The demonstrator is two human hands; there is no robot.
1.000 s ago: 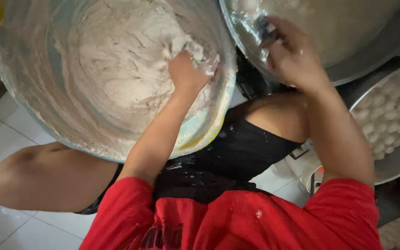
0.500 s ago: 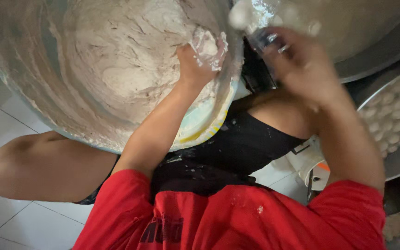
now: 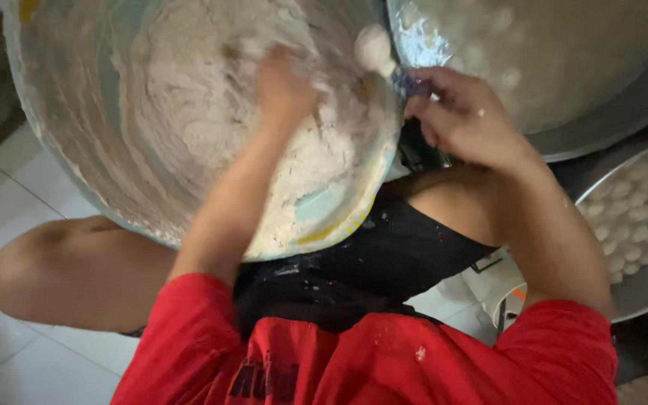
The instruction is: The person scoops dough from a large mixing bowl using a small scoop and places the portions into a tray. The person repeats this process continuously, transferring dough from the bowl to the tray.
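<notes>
Head view, left hand [image 3: 283, 86] now deeper in the dough [image 3: 189, 112], grip unclear, right hand [image 3: 463, 112] holding a spoon [image 3: 376, 51] newly raised

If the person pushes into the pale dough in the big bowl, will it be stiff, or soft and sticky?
Probably soft and sticky: the dough is smeared up the bowl wall, and the left hand presses into it. The small lump above the right hand keeps a rounded shape, so it likely holds together.
</notes>
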